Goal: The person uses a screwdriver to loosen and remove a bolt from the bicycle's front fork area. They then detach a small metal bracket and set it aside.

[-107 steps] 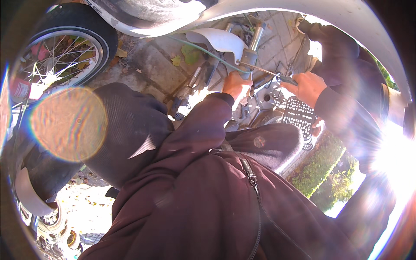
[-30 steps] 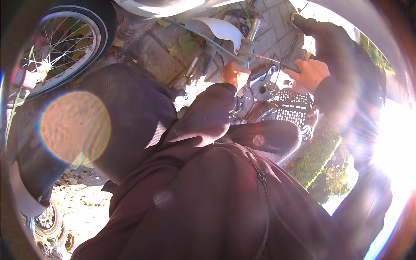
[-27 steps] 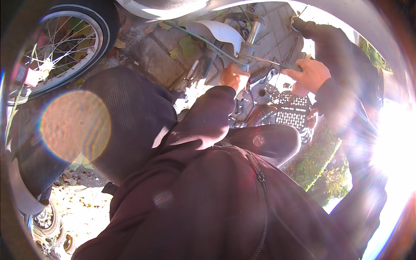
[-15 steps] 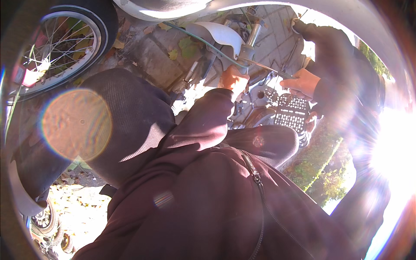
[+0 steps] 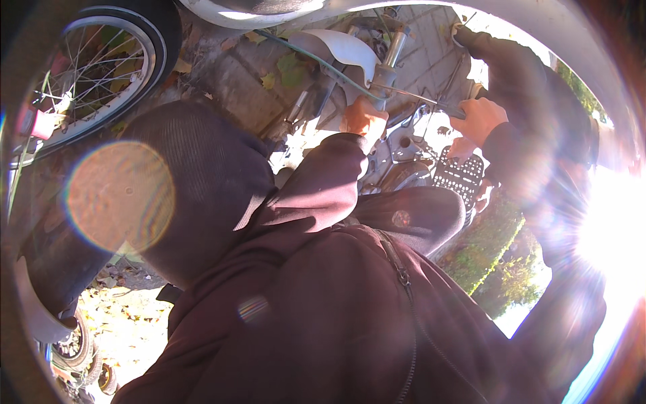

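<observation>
My left hand [image 5: 364,118] is closed around the lower end of a silver metal tube [image 5: 396,50], which looks like a fork leg. A curved white fender [image 5: 340,48] sits beside that tube. In my right hand [image 5: 480,122] is the dark handle of a screwdriver [image 5: 408,94]; its thin shaft points left and its end meets the tube just above my left hand. A thin blue-green cable [image 5: 316,62] runs down to the same spot. Under my hands lie metal parts and a perforated metal plate [image 5: 456,173], partly washed out by sun.
A spoked wheel [image 5: 108,74] with a black tyre stands at the upper left. A white curved body panel [image 5: 249,19] crosses the top. My bent knees flank the parts on the paving [image 5: 229,87], where dry leaves lie. Strong sun glare covers the right side.
My right hand has shifted a little right and up with the screwdriver, and more of the shaft shows. My left hand stays at the tube.
</observation>
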Available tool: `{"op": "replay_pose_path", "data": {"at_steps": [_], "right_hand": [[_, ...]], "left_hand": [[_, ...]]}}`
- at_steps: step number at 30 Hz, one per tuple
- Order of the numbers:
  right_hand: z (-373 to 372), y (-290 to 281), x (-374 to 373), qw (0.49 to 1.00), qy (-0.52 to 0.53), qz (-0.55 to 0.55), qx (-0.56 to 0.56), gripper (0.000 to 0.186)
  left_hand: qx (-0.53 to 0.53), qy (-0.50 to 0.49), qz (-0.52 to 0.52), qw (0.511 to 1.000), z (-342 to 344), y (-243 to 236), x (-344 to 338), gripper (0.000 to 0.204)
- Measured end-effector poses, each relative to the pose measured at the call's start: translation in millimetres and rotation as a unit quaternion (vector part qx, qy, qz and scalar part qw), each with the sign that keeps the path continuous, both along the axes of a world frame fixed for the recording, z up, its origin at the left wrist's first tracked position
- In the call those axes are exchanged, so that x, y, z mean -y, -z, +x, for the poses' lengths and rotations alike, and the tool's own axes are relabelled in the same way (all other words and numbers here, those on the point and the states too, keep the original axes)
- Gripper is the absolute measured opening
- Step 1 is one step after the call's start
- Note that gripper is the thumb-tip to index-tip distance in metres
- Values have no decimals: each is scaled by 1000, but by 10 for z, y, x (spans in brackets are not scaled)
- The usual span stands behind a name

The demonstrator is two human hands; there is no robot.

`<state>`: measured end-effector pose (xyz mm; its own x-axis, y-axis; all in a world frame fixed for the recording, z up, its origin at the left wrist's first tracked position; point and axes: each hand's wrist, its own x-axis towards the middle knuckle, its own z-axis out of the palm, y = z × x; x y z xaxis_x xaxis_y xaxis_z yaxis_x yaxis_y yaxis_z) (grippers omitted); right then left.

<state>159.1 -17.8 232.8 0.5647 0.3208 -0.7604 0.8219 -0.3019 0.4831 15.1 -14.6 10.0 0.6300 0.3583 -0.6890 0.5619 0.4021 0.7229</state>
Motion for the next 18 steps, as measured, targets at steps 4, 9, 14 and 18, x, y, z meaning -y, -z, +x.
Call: {"op": "replay_pose_path", "data": {"at_steps": [4, 9, 14, 18], "right_hand": [[27, 25, 63, 1000, -19, 8, 15, 35], [61, -17, 172, 998, -17, 41, 39, 36], [377, -17, 116, 996, 16, 84, 7, 34], [541, 133, 258, 995, 4, 101, 9, 35]], "left_hand": [[16, 11, -2, 1000, -14, -72, -88, 24], [-27, 48, 0, 999, -8, -226, -186, 25], [-18, 122, 87, 988, 16, -157, -228, 51], [92, 230, 25, 968, 47, 43, -425, 49]]}}
